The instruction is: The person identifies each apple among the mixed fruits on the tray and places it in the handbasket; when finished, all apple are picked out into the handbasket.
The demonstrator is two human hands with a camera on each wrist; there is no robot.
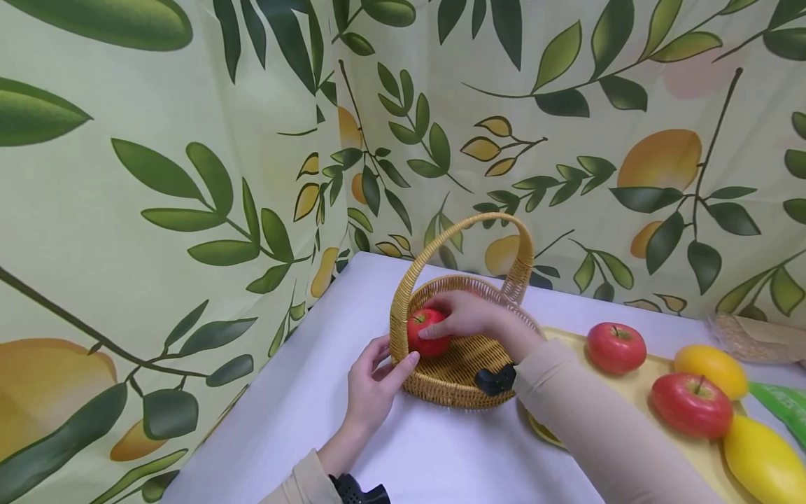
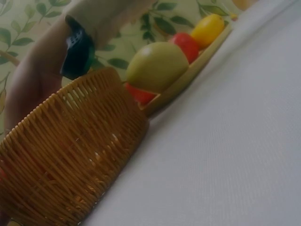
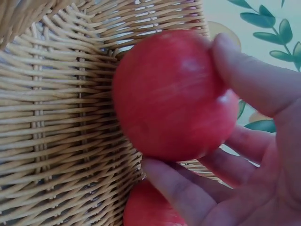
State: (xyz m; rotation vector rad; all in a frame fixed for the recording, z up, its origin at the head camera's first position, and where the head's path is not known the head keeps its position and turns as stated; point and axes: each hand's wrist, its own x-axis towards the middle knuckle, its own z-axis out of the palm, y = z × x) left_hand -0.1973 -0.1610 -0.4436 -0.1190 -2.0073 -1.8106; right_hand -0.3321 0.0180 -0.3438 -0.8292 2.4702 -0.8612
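Note:
A wicker basket (image 1: pixel 466 400) with a tall arched handle stands on the white table. My right hand (image 1: pixel 469 315) reaches inside it and holds a red apple (image 1: pixel 425 329) near the left wall. In the right wrist view, the thumb and fingers of the right hand (image 3: pixel 249 155) press on opposite sides of this apple (image 3: pixel 174 94). Below it, another red apple (image 3: pixel 150 207) shows partly, against the wicker. My left hand (image 1: pixel 371 385) grips the basket's left side by the handle's foot, thumb at the rim; its other fingers are partly hidden. That hand is out of the left wrist view.
Right of the basket, a pale yellow tray (image 1: pixel 636 392) bears red apples (image 1: pixel 691 404) and yellow fruit (image 1: pixel 765 458). A green packet (image 1: pixel 781 409) and a clear bag (image 1: pixel 755 339) lie beyond it. Leaf-patterned cloth (image 1: pixel 567 140) hangs behind and left of the table.

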